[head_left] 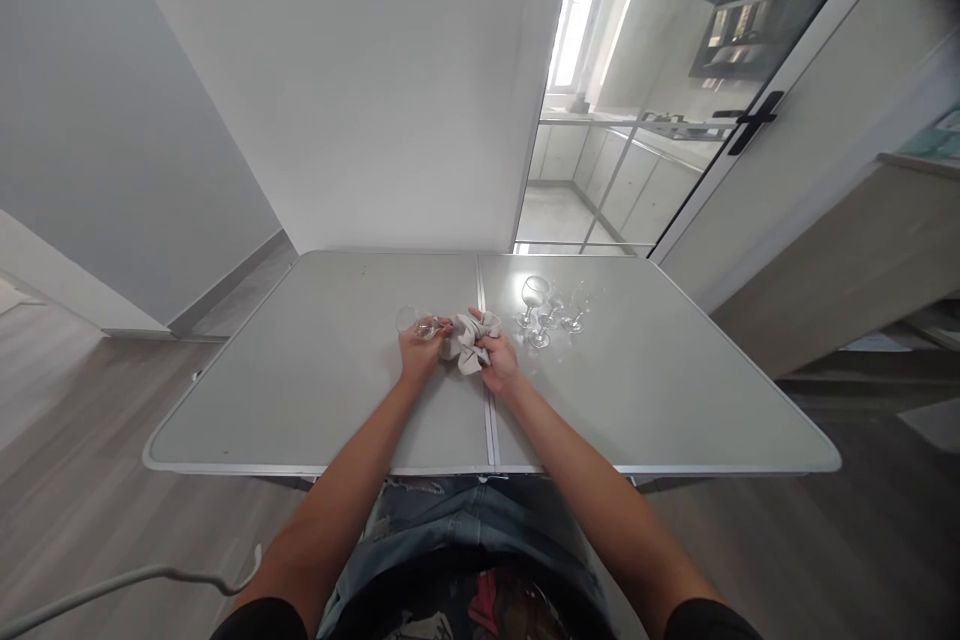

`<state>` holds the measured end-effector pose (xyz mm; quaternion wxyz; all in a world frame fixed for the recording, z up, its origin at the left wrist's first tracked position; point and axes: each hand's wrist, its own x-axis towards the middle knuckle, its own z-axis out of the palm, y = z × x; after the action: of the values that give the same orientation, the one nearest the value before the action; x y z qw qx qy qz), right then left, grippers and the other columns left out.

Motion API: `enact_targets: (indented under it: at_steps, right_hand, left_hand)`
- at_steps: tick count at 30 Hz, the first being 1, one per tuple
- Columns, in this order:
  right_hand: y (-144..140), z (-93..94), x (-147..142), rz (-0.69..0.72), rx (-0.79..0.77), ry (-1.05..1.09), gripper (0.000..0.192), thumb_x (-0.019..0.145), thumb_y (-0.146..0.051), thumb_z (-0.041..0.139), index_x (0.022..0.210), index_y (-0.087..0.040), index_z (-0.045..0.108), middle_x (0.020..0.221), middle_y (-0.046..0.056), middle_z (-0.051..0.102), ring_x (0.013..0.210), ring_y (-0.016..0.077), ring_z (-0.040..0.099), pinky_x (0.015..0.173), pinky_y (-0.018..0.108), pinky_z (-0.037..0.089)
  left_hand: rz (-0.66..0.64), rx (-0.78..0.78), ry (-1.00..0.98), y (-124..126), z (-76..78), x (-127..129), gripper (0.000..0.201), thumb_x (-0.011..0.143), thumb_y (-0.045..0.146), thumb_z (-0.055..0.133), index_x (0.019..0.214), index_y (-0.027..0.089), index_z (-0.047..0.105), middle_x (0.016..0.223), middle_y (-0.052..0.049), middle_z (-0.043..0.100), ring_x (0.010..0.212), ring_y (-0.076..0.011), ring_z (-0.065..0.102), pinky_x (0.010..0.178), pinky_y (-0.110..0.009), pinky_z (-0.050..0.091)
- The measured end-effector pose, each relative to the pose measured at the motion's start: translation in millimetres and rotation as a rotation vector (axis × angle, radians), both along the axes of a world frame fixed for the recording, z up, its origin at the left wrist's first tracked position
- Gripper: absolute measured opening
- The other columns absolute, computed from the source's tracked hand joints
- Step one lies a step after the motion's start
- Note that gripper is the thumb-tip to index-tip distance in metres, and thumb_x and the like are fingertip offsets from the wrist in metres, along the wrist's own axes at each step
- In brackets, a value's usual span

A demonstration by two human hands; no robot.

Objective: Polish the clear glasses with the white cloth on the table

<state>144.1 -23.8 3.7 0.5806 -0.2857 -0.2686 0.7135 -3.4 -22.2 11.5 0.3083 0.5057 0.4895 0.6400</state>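
My left hand (420, 352) is closed around a clear stemmed glass (427, 326), whose outline is faint against the table. Another clear, rounded glass shape (406, 318) shows just beyond that hand; I cannot tell whether it is a separate glass or part of the held one. A crumpled whitish cloth (474, 352) is bunched between the hands, gripped by my right hand (500, 364). The cloth reaches the left fingertips. Right of the cloth, several clear stemmed glasses (535, 294) are grouped on the table, some too faint to separate.
The pale folding table (630, 390) has a metal edge and a seam down its middle. A white wall (390, 120) rises behind it. A glass-paned door with a black handle (756, 123) stands at the right. A pale cable-like rod (150, 572) crosses the lower left.
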Motion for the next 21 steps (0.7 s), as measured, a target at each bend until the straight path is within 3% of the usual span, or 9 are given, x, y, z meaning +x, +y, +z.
enact_targets:
  at_steps: [3,6,9,12,17,21]
  right_hand:
    - [0,0.9,1,-0.056,-0.003,0.02,0.024,0.057,-0.007,0.062,0.078,-0.02,0.066,0.07,-0.003,0.064,0.057,0.0102,0.053,0.047,0.02,0.038]
    - [-2,3.5,1,-0.016,-0.029,0.032,0.008,0.066,-0.019,0.065,0.073,-0.019,0.061,0.065,-0.003,0.057,0.054,0.0103,0.049,0.043,0.021,0.033]
    - [-6,7.4,-2,-0.022,-0.006,-0.045,0.021,0.072,-0.032,0.072,0.07,-0.021,0.054,0.063,-0.004,0.052,0.054,0.0106,0.047,0.046,0.023,0.035]
    - [-11,11.8,-4,-0.061,0.086,-0.121,0.036,0.062,-0.022,0.08,0.067,-0.022,0.044,0.06,-0.008,0.043,0.054,0.0083,0.044,0.05,0.022,0.035]
    - [-16,19.2,-4,0.032,0.159,-0.129,0.037,0.06,-0.015,0.076,0.072,-0.023,0.041,0.063,-0.008,0.042,0.055,0.0089,0.042,0.052,0.022,0.033]
    - [-16,20.6,-3,-0.045,0.183,-0.096,0.037,0.062,-0.017,0.073,0.075,-0.024,0.039,0.067,-0.007,0.045,0.059,0.011,0.045,0.053,0.023,0.034]
  left_hand:
    - [-0.054,0.047,-0.009,-1,-0.4,1,0.019,0.075,0.034,0.079,0.085,0.018,0.075,0.094,-0.01,0.076,0.09,-0.0224,0.072,0.085,-0.037,0.057]
    - [-0.066,0.098,-0.007,-2,-2.0,3,0.019,0.077,0.035,0.078,0.084,0.018,0.074,0.096,-0.01,0.076,0.094,-0.0224,0.071,0.089,-0.04,0.057]
    - [-0.085,0.134,0.032,-2,-3.3,3,0.017,0.078,0.036,0.078,0.083,0.02,0.074,0.096,-0.009,0.075,0.095,-0.0224,0.071,0.092,-0.043,0.057]
    - [-0.084,0.15,0.056,0,-3.1,1,0.014,0.079,0.035,0.078,0.082,0.022,0.075,0.096,-0.007,0.075,0.098,-0.022,0.07,0.096,-0.044,0.056]
    - [0.01,0.144,0.04,0,-1.4,0,0.014,0.079,0.033,0.077,0.084,0.02,0.075,0.094,-0.007,0.076,0.093,-0.0212,0.071,0.093,-0.041,0.056]
    - [-0.088,0.204,0.109,-3,-1.0,3,0.012,0.079,0.033,0.077,0.083,0.022,0.075,0.094,-0.007,0.076,0.095,-0.0221,0.072,0.095,-0.043,0.056]
